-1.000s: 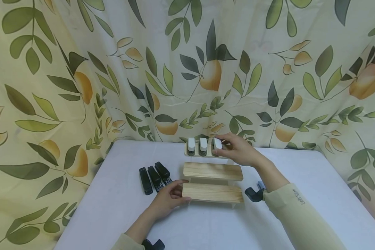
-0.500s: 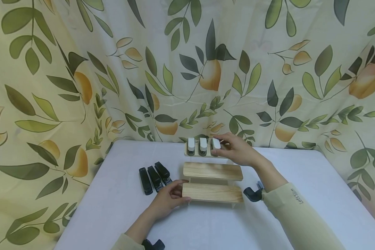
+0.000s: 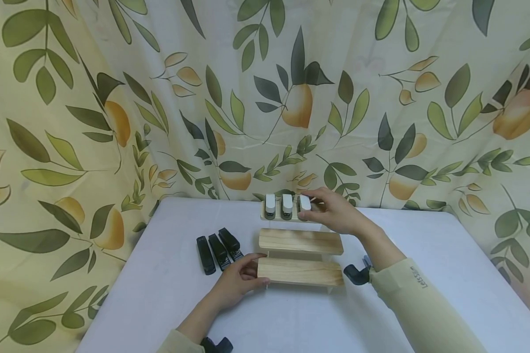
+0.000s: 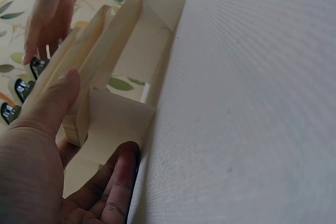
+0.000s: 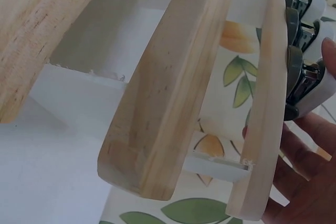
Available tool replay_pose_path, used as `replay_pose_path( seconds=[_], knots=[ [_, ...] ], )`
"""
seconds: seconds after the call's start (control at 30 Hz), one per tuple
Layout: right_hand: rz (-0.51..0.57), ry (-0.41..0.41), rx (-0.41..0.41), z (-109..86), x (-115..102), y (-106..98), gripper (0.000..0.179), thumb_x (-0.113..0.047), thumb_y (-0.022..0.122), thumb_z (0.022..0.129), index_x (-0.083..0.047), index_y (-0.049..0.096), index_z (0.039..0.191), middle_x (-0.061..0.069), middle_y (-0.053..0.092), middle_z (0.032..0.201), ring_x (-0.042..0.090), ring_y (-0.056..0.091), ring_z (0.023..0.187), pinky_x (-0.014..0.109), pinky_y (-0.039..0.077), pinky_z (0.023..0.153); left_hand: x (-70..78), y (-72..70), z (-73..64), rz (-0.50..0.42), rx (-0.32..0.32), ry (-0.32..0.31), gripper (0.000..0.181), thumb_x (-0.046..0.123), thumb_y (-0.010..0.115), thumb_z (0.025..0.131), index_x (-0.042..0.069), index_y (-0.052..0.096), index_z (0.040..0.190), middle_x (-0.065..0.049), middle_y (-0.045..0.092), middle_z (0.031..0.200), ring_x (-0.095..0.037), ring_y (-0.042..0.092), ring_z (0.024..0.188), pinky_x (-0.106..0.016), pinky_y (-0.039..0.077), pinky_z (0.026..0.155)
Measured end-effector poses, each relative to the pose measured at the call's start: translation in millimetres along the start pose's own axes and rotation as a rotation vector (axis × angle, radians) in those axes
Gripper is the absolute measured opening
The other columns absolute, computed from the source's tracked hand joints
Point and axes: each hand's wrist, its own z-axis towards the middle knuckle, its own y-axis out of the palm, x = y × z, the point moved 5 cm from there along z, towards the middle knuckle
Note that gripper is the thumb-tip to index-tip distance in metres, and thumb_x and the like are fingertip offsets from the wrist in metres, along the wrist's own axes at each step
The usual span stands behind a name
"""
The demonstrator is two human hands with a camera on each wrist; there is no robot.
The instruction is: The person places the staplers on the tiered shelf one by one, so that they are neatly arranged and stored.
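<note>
A three-tiered stand with light wooden shelves (image 3: 300,272) and pale side supports stands on the table. My left hand (image 3: 237,284) grips the left end of its lowest shelf; in the left wrist view the thumb (image 4: 65,87) lies along the wood and the other fingers curl below. Three white-topped staplers with dark bases stand side by side on the highest tier. At the right end of that row, my right hand (image 3: 339,213) pinches the last white stapler (image 3: 305,202) between thumb and fingers. The right wrist view shows this stapler (image 5: 317,90) resting against the top shelf (image 5: 265,103).
Several black staplers (image 3: 206,255) lie in a slanted row left of the stand. A small blue object (image 3: 368,261), mostly hidden by the right wrist's black camera mount (image 3: 357,275), is at the right. A patterned curtain (image 3: 265,98) hangs behind the white tabletop (image 3: 300,323).
The right-end white stapler has shifted slightly left and straightened under my right hand, whose forearm moved slightly left too. My left hand and the stand have stayed put.
</note>
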Motion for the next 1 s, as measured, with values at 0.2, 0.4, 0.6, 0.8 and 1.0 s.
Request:
replay_pose_path(
  seconds=[0.2, 0.4, 0.6, 0.8, 1.0],
  knots=[
    [-0.023, -0.002, 0.003, 0.6, -0.6, 0.3, 0.072, -0.046, 0.077, 0.093, -0.016, 0.051, 0.153, 0.012, 0.056, 0.14, 0.028, 0.053, 0.117, 0.051, 0.048, 0.104, 1.1, 0.1, -0.6, -0.001, 0.0, 0.007, 0.06, 0.041, 0.083, 0.088, 0.038, 0.058, 0.142, -0.002, 0.066, 0.121, -0.016, 0.069, 0.103, -0.022, 0.057, 0.087],
    [-0.029, 0.002, 0.001, 0.4, -1.1, -0.2, 0.072, -0.047, 0.077, 0.093, -0.016, 0.051, 0.153, 0.012, 0.055, 0.142, 0.028, 0.052, 0.115, 0.047, 0.047, 0.1, 1.7, 0.1, -0.8, -0.005, -0.001, 0.007, 0.061, 0.041, 0.083, 0.088, 0.037, 0.057, 0.143, -0.002, 0.066, 0.121, -0.016, 0.068, 0.103, -0.022, 0.057, 0.087],
    [-0.025, 0.007, -0.002, -0.6, -1.2, -0.5, 0.074, -0.047, 0.077, 0.093, -0.015, 0.05, 0.153, 0.012, 0.054, 0.143, 0.028, 0.052, 0.117, 0.05, 0.047, 0.103, 1.7, 0.3, -0.1, -0.012, -0.001, 0.008, 0.061, 0.041, 0.083, 0.087, 0.036, 0.058, 0.143, -0.003, 0.066, 0.121, -0.017, 0.069, 0.103, -0.023, 0.058, 0.086],
    [-0.007, 0.004, -0.002, -0.6, -1.1, -0.6, 0.076, -0.046, 0.078, 0.092, -0.014, 0.048, 0.154, 0.013, 0.052, 0.147, 0.031, 0.053, 0.126, 0.056, 0.047, 0.11, 2.2, 0.1, 0.0, -0.013, -0.002, 0.004, 0.063, 0.041, 0.083, 0.087, 0.034, 0.057, 0.144, -0.003, 0.066, 0.121, -0.017, 0.068, 0.103, -0.023, 0.057, 0.086],
    [-0.006, -0.005, -0.001, -2.0, -0.1, -0.6, 0.077, -0.046, 0.078, 0.092, -0.012, 0.048, 0.154, 0.014, 0.051, 0.149, 0.033, 0.053, 0.132, 0.058, 0.046, 0.111, 1.8, 0.3, -0.7, -0.009, 0.0, 0.001, 0.061, 0.042, 0.083, 0.088, 0.038, 0.057, 0.143, -0.002, 0.067, 0.121, -0.017, 0.069, 0.103, -0.023, 0.057, 0.087]
  ],
)
